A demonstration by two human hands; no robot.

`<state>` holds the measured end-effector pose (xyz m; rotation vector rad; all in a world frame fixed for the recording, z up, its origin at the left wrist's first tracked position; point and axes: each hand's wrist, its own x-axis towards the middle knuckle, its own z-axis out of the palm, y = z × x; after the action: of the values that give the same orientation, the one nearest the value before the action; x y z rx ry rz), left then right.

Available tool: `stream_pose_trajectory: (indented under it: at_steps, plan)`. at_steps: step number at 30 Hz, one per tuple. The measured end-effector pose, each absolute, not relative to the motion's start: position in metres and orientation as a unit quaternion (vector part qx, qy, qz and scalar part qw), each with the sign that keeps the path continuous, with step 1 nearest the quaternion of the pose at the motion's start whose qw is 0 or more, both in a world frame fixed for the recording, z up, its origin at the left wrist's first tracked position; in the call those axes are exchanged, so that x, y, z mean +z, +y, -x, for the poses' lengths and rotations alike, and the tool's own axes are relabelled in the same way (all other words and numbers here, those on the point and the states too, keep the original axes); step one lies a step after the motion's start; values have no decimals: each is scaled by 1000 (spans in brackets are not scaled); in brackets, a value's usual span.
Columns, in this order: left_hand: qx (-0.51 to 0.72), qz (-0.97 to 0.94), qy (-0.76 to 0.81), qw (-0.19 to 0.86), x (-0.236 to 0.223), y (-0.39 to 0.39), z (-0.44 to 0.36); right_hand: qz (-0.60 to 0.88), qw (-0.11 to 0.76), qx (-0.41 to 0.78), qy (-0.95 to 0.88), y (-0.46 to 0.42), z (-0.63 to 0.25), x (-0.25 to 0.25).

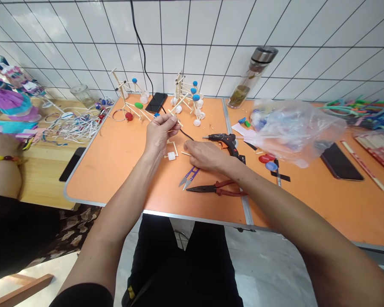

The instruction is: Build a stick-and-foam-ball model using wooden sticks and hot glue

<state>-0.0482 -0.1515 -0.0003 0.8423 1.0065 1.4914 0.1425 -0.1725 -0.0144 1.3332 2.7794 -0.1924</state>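
Our left hand pinches thin sticks, seemingly steadying them; our right hand clamps a short stick. Snips lie toward the worktop's front edge, likely for reach.

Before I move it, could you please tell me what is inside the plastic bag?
Through the bag, blue and white pieces show at its left end; creases and glare hide the rest.

You face a wall of white tiles with dark joints, which reflects light at its upper left. The landmark is the orange table, metal-edged and set against this wall. To its left, you have a light wood-topped surface. Below its front edge, you have a pale, glossy floor.
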Motion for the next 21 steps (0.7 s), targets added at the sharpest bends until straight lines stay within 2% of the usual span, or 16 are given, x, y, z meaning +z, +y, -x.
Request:
stream_pose_trajectory:
  at_steps: [6, 11, 21]
  plan:
    - [631, -358, 434, 534, 0, -151, 49, -484, -141, -202, 840, -162, -180, -21]
    - [624, -366, 446, 528, -1, -151, 47, -529, -269, -267, 760, -159, -204, -22]
    - [608, -388, 440, 535, -2, -157, 40, -430, -479, -495, 584, -168, -195, -22]
